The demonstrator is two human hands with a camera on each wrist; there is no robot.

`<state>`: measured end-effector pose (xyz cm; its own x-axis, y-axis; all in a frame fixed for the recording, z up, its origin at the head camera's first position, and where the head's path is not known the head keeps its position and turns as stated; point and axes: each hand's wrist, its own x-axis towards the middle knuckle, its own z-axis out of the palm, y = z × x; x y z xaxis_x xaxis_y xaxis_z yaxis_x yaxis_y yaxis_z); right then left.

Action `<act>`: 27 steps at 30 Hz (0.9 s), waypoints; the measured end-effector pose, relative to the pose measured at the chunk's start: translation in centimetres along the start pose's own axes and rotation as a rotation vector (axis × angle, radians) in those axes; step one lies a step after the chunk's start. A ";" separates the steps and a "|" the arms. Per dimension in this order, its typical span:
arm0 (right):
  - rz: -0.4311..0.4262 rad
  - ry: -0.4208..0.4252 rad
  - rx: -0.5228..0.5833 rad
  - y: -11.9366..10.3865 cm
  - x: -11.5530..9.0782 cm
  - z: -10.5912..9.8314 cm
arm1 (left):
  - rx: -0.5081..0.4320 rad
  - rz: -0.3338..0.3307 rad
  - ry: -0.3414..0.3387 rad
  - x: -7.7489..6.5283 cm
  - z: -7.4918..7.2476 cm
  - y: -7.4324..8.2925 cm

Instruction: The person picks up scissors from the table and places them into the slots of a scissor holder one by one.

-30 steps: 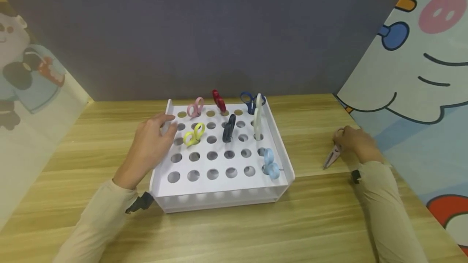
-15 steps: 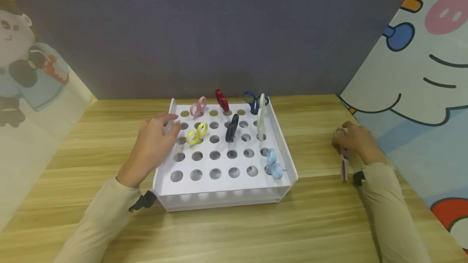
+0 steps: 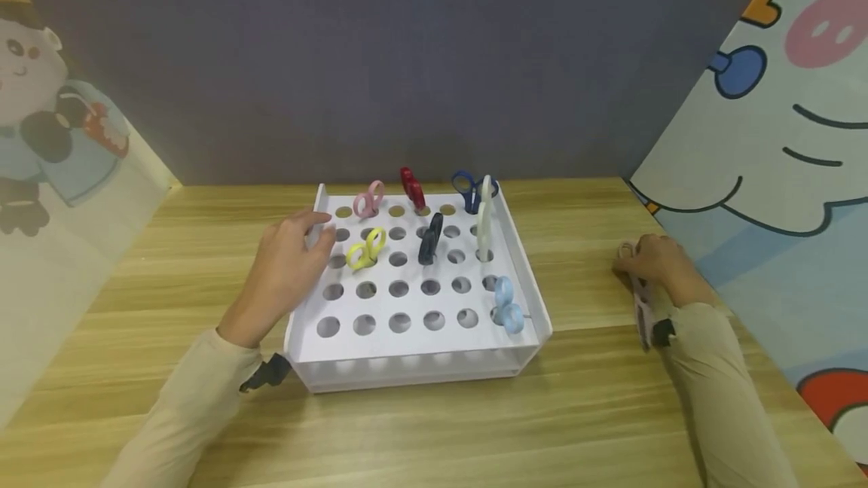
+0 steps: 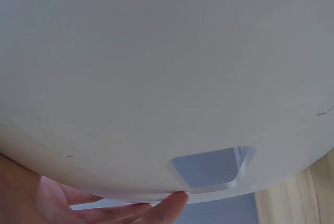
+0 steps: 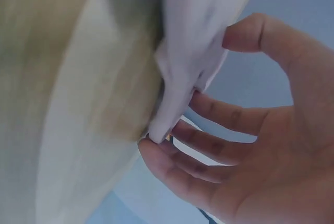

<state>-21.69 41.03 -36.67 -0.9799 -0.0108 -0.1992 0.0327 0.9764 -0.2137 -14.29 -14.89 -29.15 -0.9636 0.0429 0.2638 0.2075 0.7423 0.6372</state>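
Note:
A white rack point(image 3: 415, 346) with rows of round holes stands mid-table. Several scissors stand in it: pink point(image 3: 368, 199), red point(image 3: 411, 187), dark blue point(image 3: 466, 188), white point(image 3: 484, 224), black point(image 3: 429, 238), yellow point(image 3: 362, 249), light blue point(image 3: 507, 306). My left hand point(image 3: 293, 262) rests on the rack's left wall, its fingers relaxed over the edge; the left wrist view shows that white wall point(image 4: 167, 78) close up. To the right of the rack, my right hand point(image 3: 652, 260) grips the handle of pale pink scissors point(image 3: 643, 313), low over the table, blades pointing toward me. Its fingers point(image 5: 209, 145) curl round the scissors point(image 5: 182, 72).
The wooden table point(image 3: 434, 428) is walled by a dark grey panel behind and cartoon panels at left point(image 3: 47, 141) and right point(image 3: 780, 134). Many rack holes stand unfilled, mostly in the front rows.
The pale pink scissors have swung from pointing left toward the rack to pointing back at me, and my right hand has settled lower. My left hand has stayed on the rack.

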 end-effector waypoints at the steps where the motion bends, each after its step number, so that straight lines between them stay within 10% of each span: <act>1: 0.000 -0.001 0.004 -0.2 0.0 -0.1 | 0.000 -0.002 -0.002 0.0 0.0 0.0; 27: -0.299 0.430 0.082 -7.2 -3.2 -4.4 | -0.007 0.009 -0.006 0.0 0.1 -0.3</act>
<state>-19.64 35.01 -30.28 -0.9405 -0.1799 0.2882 -0.2620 0.9240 -0.2784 -14.39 -15.04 -29.40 -0.9627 0.0540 0.2652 0.2176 0.7371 0.6398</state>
